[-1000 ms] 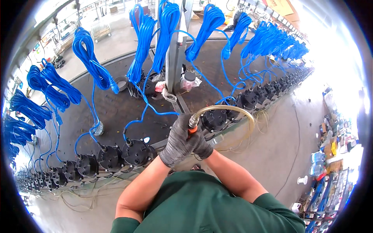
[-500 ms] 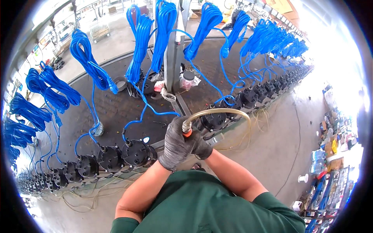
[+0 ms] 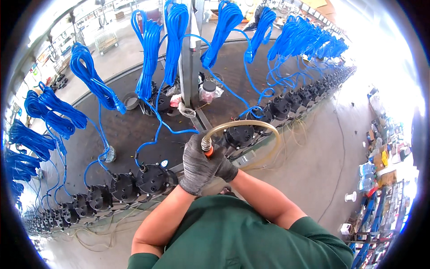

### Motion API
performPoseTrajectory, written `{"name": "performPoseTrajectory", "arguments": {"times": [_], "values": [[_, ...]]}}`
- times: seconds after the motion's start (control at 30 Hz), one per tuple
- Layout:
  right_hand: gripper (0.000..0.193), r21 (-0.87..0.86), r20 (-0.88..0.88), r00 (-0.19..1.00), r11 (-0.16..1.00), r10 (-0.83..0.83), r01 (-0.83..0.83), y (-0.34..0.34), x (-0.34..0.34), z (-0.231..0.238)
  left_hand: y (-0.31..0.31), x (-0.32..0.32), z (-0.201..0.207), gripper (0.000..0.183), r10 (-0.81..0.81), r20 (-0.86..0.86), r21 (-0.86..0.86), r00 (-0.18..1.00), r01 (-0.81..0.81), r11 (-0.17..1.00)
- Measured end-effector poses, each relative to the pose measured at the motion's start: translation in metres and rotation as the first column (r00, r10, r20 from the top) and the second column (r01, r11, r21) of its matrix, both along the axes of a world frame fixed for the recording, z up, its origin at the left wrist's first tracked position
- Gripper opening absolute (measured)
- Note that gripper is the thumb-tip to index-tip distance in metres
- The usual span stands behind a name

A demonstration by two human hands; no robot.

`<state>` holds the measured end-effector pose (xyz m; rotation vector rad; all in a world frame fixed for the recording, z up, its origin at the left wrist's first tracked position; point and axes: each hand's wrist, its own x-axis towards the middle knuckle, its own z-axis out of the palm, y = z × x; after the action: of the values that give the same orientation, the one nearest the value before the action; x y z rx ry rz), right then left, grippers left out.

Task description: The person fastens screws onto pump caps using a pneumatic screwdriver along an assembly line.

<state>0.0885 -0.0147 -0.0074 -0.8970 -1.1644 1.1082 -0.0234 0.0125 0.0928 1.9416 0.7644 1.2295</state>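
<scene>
My left hand (image 3: 195, 163), in a grey knit glove, is closed around the orange and metal end fitting (image 3: 207, 147) of a clear yellowish air hose (image 3: 251, 123). Beside it my right hand (image 3: 226, 168), gloved too, presses in with fingers curled; what it grips is hidden. The hose loops up over the right hand and down toward the bench edge. Both hands are above the row of black round pump-like housings, between one on the left (image 3: 154, 178) and one on the right (image 3: 239, 134). A blue cable (image 3: 179, 132) runs to behind my left hand.
Bundled blue cables (image 3: 150, 62) hang above the dark bench (image 3: 121, 134). A metal post (image 3: 190, 67) rises from it, beside a dark-lidded jar (image 3: 208, 91). On the right, goods and crates (image 3: 380, 175) line the grey floor, with a white spool (image 3: 350, 196).
The view has shifted slightly, so the bench, cables and hands sit a little farther left. Both hands keep their hold, and the hose loop is nearly unchanged.
</scene>
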Motion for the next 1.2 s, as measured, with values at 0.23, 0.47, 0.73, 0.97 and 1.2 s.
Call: {"name": "performPoseTrajectory", "arguments": {"times": [0.23,0.47,0.73,0.97,1.2], "values": [[0.055,-0.007,-0.001,1.0,1.0,-0.002,0.002,0.003,0.002,0.001,0.002,0.005,0.006,0.051,0.035,-0.021,-0.023,0.999,-0.036,0.999],[0.055,-0.011,0.006,1.0,1.0,-0.008,0.008,0.004,0.001,0.002,0.003,0.004,0.004,0.049,0.071,-0.056,0.067,0.996,-0.067,0.996],[0.056,-0.018,0.016,1.0,1.0,-0.014,0.014,0.007,0.004,0.002,0.005,0.009,0.008,0.039,0.068,0.018,-0.003,0.998,-0.068,0.998],[0.057,-0.025,0.042,0.999,1.0,-0.018,0.02,0.005,0.007,0.003,0.018,0.003,-0.009,0.042,-0.124,0.004,-0.05,0.992,0.124,0.991],[0.057,-0.023,0.112,0.992,0.998,-0.055,0.058,0.006,0.01,0.002,0.03,-0.007,-0.014,0.056,-0.356,0.037,-0.079,0.934,0.358,0.93]]}}
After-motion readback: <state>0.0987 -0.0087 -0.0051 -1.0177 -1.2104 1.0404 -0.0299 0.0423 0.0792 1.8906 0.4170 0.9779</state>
